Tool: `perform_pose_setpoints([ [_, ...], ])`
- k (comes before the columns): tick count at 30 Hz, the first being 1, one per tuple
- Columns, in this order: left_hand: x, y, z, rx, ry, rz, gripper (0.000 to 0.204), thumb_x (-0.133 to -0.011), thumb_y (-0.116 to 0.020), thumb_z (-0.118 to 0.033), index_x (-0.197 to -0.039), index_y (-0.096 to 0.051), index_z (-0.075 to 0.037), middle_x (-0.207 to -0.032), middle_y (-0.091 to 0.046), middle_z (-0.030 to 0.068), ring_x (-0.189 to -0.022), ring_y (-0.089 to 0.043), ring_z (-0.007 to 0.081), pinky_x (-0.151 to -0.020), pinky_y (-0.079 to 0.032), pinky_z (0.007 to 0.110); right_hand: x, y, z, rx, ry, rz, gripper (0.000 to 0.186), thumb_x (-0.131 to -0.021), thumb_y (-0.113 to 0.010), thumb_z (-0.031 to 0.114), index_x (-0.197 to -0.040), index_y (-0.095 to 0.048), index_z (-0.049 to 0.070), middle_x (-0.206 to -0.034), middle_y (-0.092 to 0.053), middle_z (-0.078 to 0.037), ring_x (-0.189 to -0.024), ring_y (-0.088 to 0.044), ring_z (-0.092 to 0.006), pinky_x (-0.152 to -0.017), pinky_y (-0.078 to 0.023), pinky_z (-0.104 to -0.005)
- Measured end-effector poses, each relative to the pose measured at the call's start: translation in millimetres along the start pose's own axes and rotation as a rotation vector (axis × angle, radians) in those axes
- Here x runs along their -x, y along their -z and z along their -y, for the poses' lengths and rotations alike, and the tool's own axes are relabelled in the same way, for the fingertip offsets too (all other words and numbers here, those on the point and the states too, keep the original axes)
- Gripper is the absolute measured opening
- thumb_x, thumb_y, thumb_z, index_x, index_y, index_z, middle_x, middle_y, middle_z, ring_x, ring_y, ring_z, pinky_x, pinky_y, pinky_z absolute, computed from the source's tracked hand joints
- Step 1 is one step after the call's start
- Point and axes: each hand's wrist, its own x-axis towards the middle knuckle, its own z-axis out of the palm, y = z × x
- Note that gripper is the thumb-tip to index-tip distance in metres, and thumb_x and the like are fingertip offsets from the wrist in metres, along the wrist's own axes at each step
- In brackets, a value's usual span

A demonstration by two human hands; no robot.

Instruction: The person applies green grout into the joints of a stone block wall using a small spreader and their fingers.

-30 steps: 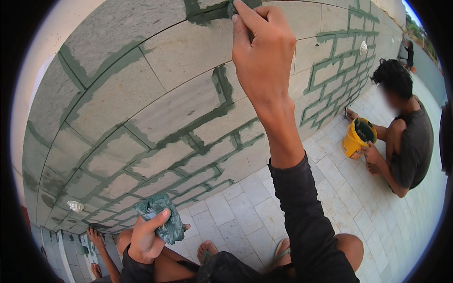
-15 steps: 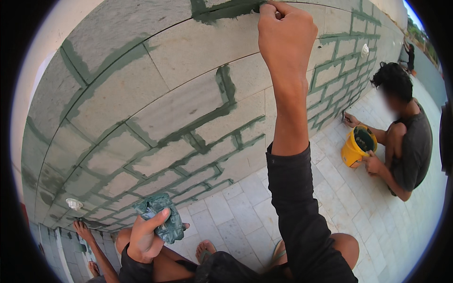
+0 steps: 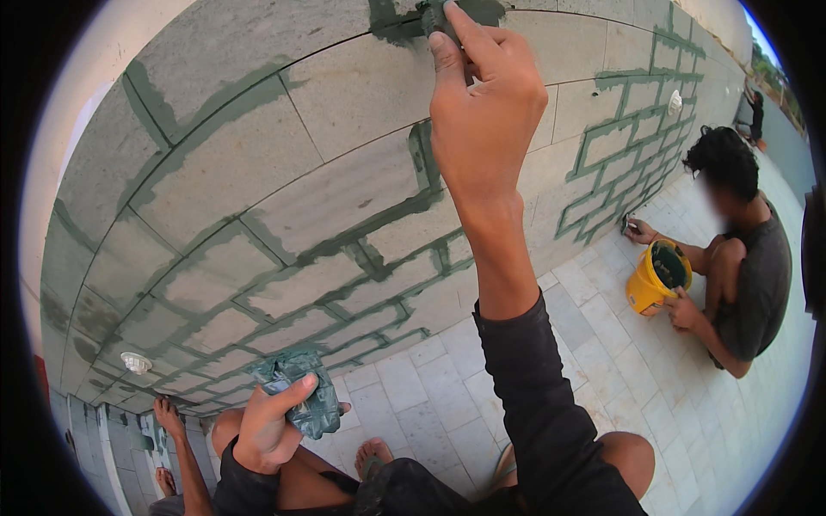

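Observation:
My right hand (image 3: 482, 112) is raised to the tiled wall (image 3: 344, 86), its fingers closed on a small dark applicator (image 3: 429, 22) at a patch of green grout along a tile joint near the top of the view. Low in the view, my left hand (image 3: 277, 430) grips a crumpled plastic bag (image 3: 314, 400) smeared with green grout, held out in front of my knees. Irregular green grout lines border many of the pale rectangular tiles.
A co-worker (image 3: 744, 292) squats at the right with a yellow bucket (image 3: 645, 288) of green paste, one hand at the wall's base. Another person's hand (image 3: 169, 420) is at the lower left wall. A figure (image 3: 755, 116) stands farther along. Paved floor (image 3: 404, 383) runs beneath; white round fittings (image 3: 138, 363) dot the wall.
My right hand went right along the top joint, then came back left, with the applicator now showing between finger and thumb. My left hand stays on the bag. The wall has shifted slightly in view.

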Motion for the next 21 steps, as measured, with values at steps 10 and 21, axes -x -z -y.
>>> perform_pose_setpoints([
  [10,-1,1,-3,0.015,0.011,-0.013,0.026,-0.096,-0.076,-0.014,-0.116,-0.064,-0.003,-0.101,-0.068,0.0139,-0.090,-0.072,0.0283,-0.086,-0.064,0.059,8,-16,-12,0.248,0.182,-0.021,0.023,-0.094,-0.073,0.008,-0.114,-0.079,0.000,-0.090,-0.066,-0.015,-0.071,-0.064,-0.0277,-0.065,-0.051,-0.0365],
  [21,4,0,-3,0.000,-0.005,0.031,0.027,-0.097,-0.076,-0.015,-0.117,-0.064,-0.002,-0.101,-0.068,0.0136,-0.087,-0.072,0.0281,-0.087,-0.064,0.059,-34,22,22,0.257,-0.059,0.155,0.021,-0.094,-0.069,0.015,-0.101,-0.076,-0.003,-0.080,-0.068,-0.022,-0.066,-0.063,-0.0270,-0.064,-0.048,-0.0375],
])
